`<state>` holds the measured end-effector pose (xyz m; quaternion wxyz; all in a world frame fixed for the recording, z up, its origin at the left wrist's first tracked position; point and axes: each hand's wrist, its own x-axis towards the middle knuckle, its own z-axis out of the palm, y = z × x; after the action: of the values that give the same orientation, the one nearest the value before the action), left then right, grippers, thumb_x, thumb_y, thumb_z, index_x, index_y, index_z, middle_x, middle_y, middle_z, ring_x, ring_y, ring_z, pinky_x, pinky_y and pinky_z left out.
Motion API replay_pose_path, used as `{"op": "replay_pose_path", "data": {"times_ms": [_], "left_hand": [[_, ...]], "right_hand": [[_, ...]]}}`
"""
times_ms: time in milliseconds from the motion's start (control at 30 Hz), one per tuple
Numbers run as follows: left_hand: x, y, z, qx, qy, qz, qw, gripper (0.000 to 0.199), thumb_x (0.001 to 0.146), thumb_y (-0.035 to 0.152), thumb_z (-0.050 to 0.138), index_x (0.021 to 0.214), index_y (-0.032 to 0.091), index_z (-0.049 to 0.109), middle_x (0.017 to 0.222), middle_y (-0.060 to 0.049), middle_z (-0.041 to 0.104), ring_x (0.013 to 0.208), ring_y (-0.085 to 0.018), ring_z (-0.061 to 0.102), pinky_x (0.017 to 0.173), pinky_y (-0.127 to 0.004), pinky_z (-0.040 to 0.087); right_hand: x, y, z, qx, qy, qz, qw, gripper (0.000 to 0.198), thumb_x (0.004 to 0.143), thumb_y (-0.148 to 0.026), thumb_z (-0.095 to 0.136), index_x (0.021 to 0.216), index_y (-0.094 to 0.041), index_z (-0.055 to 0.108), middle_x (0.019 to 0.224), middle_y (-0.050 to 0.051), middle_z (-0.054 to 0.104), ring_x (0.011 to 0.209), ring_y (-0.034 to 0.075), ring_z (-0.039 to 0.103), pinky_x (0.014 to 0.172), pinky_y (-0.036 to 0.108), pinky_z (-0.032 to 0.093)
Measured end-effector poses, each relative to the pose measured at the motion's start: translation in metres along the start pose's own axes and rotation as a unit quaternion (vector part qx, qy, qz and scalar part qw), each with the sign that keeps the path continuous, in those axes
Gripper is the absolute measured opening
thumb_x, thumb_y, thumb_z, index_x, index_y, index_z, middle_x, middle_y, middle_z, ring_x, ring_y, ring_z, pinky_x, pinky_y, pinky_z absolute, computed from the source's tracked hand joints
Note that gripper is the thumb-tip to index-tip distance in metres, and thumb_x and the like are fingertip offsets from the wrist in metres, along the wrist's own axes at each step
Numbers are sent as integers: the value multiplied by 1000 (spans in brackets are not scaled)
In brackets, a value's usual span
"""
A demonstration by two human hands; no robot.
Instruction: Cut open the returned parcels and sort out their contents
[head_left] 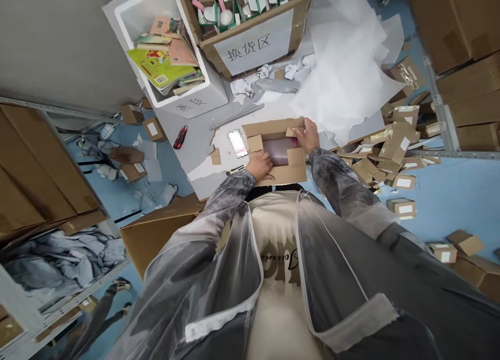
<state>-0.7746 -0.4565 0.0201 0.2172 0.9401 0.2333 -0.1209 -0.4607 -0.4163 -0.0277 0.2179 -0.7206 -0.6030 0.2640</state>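
An opened cardboard box [294, 173] lies at the near edge of the table, its flaps folded outward. Inside is a flat pinkish-purple item [275, 150], partly covered by the flaps; its kind I cannot make out. My left hand [260, 165] grips the box at its lower left, fingers bent over the side. At the upper right, my right hand [307, 136] pinches a flap between thumb and fingers. Left of the box are a white paper slip [237, 143], blurred in part, and a yellow-and-black cutter [236, 170].
A red-and-black utility knife [180, 137] lies farther left. Behind stand a white foam bin [213, 84] of books and a carton [300, 29] full of small boxes. White wrapping sheets [339, 63] cover the right. Cartons [394, 141] litter the floor; a person's legs [97, 318] show lower left.
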Motion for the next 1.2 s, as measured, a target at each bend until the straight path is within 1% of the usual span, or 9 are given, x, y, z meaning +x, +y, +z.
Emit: {"op": "replay_pose_path", "data": {"times_ms": [67,167,267,367,467,633,767,967,1200], "left_hand": [[-23,-7,-7,3,16,-35,999,83,116,84,69,128,6,96,116,-32,85,128,-50,74,136,-77,48],[-56,-3,-17,3,54,-174,983,111,113,92,67,174,0,75,162,-39,75,144,-56,69,133,-75,46],[-64,2,-24,3,39,-257,966,158,94,95,92,201,-3,30,205,-40,23,166,-65,55,137,-69,44],[-47,-1,-25,4,6,-287,958,179,75,80,116,204,2,20,208,-39,-1,168,-67,54,137,-69,47],[-30,-11,-23,-3,-2,-305,953,185,65,67,126,206,8,20,208,-39,-3,170,-66,56,135,-69,54],[-32,-23,-14,-19,20,-311,950,179,72,69,122,204,3,21,205,-40,-8,176,-65,53,138,-71,56],[-42,-10,-3,1,86,-314,945,153,89,62,112,204,8,27,209,-31,3,195,-60,21,156,-87,20],[-23,-12,-11,-21,106,-207,972,143,98,56,99,204,4,18,211,-25,2,200,-43,-7,162,-74,-10],[-7,-45,-37,-38,101,-121,987,162,91,79,101,199,-10,21,206,-41,0,195,-61,-10,156,-89,-4]], "right_hand": [[-2,-7,-1,7,3,5,1000,52,123,-56,66,158,-18,70,142,22,75,141,42,68,133,68,60],[-14,-22,-3,7,58,20,998,60,121,-45,70,172,-14,64,158,26,69,154,43,65,140,69,55],[-37,-39,-2,-38,94,-8,995,43,126,-32,56,164,-16,72,172,26,62,177,41,48,156,75,28],[-59,-61,6,-54,-101,-184,976,40,130,-21,40,140,-25,79,159,17,74,171,33,52,157,72,22],[-72,-88,26,-89,-293,-282,909,38,129,-19,40,139,-20,77,147,20,79,144,32,63,137,57,50],[-62,-123,74,-256,-276,-148,914,54,125,-11,35,165,2,69,169,37,65,151,42,59,125,55,52],[-40,-122,95,-276,-306,-107,905,49,120,-7,51,161,2,77,171,35,67,160,42,54,136,58,43],[-32,-105,85,-199,-356,-102,907,36,119,-7,58,144,2,82,154,31,81,135,29,64,124,45,47],[-24,-118,46,-140,-254,-48,956,46,130,-20,36,160,-11,71,158,21,84,131,25,73,119,34,55]]}}
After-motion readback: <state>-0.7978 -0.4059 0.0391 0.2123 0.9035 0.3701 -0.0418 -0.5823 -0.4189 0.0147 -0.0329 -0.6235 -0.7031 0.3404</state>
